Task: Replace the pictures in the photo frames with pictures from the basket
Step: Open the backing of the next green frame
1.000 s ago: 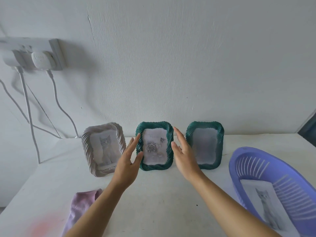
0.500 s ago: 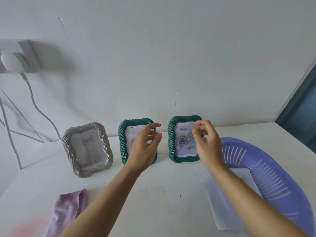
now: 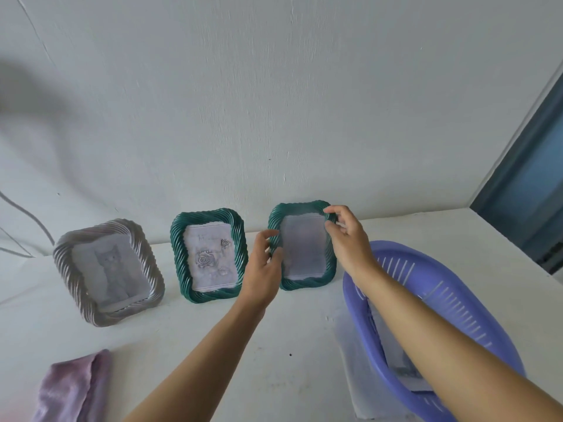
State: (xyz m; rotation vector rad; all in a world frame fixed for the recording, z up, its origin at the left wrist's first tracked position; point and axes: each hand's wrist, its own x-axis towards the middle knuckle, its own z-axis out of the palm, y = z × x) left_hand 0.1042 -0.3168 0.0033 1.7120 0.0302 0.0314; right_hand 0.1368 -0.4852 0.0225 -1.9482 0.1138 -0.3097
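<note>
A purple basket [image 3: 441, 287] is set at the right of the white table [image 3: 213, 345], and a pale sheet [image 3: 396, 357] is seen lying in its bottom, largely covered by the right forearm; what is printed on it cannot be made out. Three frames are stood along the wall. A cat picture [image 3: 111, 269] is held in the grey frame [image 3: 68, 272] at the left, a rose picture [image 3: 210, 257] in the middle green frame [image 3: 179, 254], and a pale, blurred picture [image 3: 303, 243] in the right green frame [image 3: 307, 283], just beside the basket's far end. A pink cloth [image 3: 73, 388] is left at the near left edge.

The right green frame is held between both hands. Its left border is pinched by the curled thumb and fingers of the left hand [image 3: 263, 269], and its top right corner is gripped by the bent fingers of the right hand [image 3: 347, 242] — the frame is still stood on the table.

Half a second ago the left hand was held in front of the middle green frame, with nothing in its fingers; it has since been brought across to the right frame's left border, so the rose picture is now uncovered. The right hand is kept at the same upper corner.
</note>
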